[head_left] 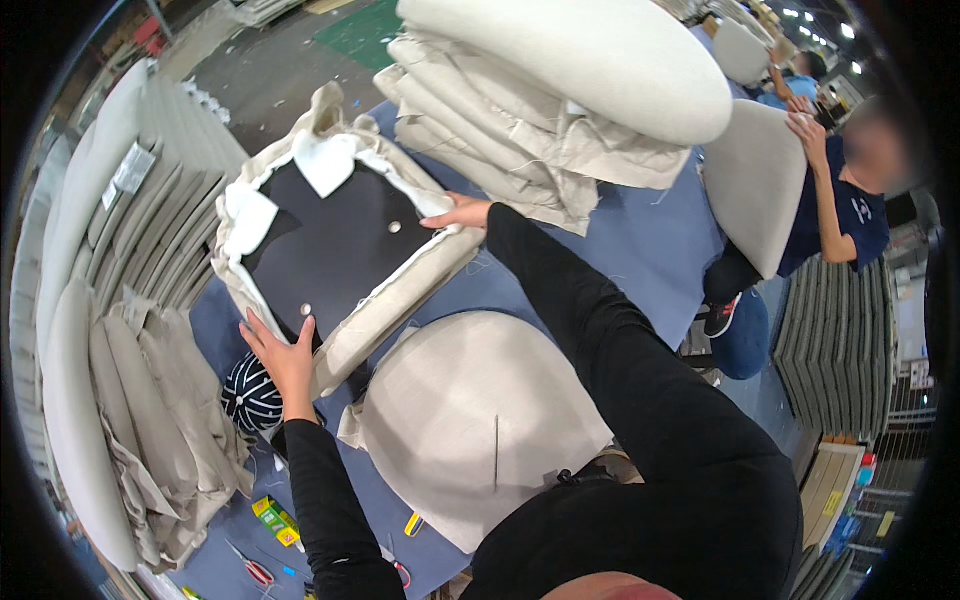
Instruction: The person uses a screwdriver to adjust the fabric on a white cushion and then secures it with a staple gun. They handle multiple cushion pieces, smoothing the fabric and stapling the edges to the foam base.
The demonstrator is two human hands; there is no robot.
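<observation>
Seat pad [340,250] between left hand [285,358] and right hand [462,213]

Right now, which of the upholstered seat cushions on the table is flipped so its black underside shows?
The seat cushion between the left hand and right hand. The finished cushion below it shows only beige fabric.

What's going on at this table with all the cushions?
A person in black sleeves is handling an upside-down seat pad, its black underside ringed by loose beige fabric. The left hand presses on its near edge and the right hand grips the fabric at its far edge. A finished beige cushion lies just in front on the blue table, with stacked cushions behind. To the right, a co-worker holds another cushion.
</observation>
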